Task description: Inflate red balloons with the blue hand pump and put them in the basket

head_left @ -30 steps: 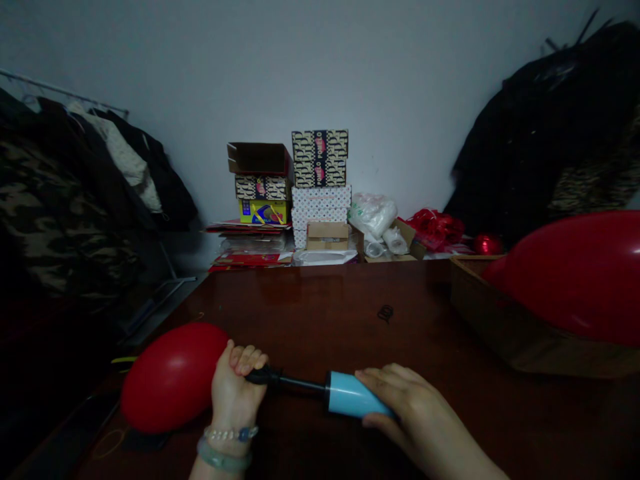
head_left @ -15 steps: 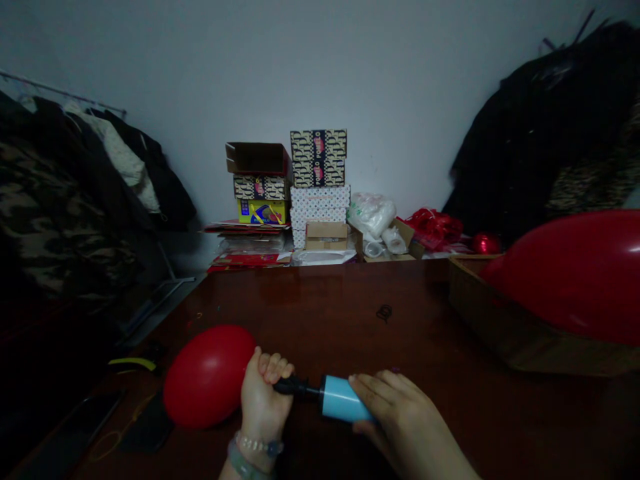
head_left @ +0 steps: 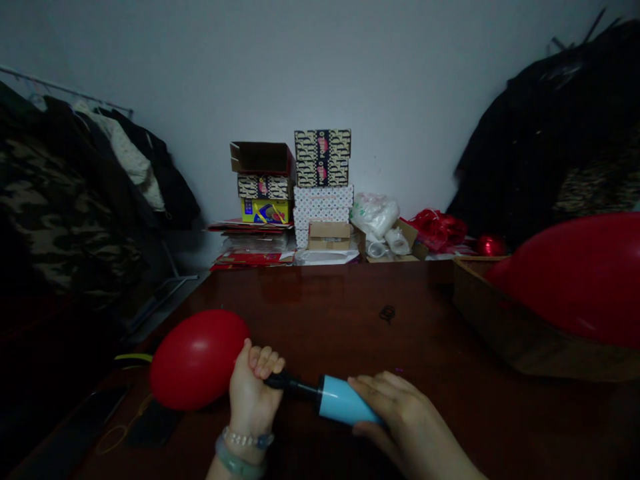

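Note:
A hand balloon pump (head_left: 345,401) with a light blue barrel and a black rod lies across both my hands, above the table. My left hand (head_left: 256,383) is closed round the pump's black end. From that fist a red balloon (head_left: 199,360), partly inflated, sticks out to the left; its neck is hidden by my fingers. My right hand (head_left: 403,413) grips the blue barrel from the right, fingers over the top and thumb below. A length of black rod shows between my left fist and the barrel.
A big red balloon (head_left: 585,280) rests in a brown box (head_left: 530,340) on the right. A black cord-like loop (head_left: 387,314) lies on the dark table (head_left: 320,300). Stacked boxes (head_left: 323,160) stand behind it. A phone-like dark slab (head_left: 103,410) and a yellow band (head_left: 113,440) are at left.
My left hand and the red balloon have shifted left, away from the blue barrel, so more of the black rod shows. My right hand stays on the barrel. The view has turned slightly left.

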`<action>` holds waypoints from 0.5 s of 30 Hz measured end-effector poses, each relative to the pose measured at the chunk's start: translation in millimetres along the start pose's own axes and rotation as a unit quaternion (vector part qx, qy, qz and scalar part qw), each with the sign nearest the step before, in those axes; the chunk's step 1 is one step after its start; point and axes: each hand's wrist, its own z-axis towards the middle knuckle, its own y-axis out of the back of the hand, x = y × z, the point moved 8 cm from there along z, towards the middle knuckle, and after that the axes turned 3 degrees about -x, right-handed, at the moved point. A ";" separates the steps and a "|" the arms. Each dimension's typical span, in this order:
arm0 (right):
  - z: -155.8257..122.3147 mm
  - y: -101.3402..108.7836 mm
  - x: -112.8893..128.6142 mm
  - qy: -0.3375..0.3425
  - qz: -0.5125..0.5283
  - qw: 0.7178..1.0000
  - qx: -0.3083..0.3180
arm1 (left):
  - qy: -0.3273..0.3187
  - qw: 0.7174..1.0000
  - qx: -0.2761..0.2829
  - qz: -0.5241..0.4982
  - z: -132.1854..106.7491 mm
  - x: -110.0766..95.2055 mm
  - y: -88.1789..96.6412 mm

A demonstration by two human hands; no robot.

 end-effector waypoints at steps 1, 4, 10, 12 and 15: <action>0.0 3.2 -1.5 0.003 -0.003 1.000 0.005 | -0.005 1.000 0.002 -0.003 1.6 -5.2 -0.2; 0.2 11.7 -5.7 0.005 -0.019 1.000 0.018 | -0.019 1.000 0.009 -0.007 6.1 -18.4 -1.1; -2.0 14.7 -11.7 0.005 -0.071 0.997 -0.009 | -0.017 1.000 -0.002 -0.012 10.6 -11.1 3.2; -3.0 13.0 -10.4 0.009 -0.087 0.996 -0.036 | -0.013 1.000 -0.004 -0.018 10.6 -4.3 5.2; -3.1 6.6 -2.2 0.020 -0.087 0.994 -0.059 | 0.007 1.000 -0.003 -0.023 8.7 7.3 7.4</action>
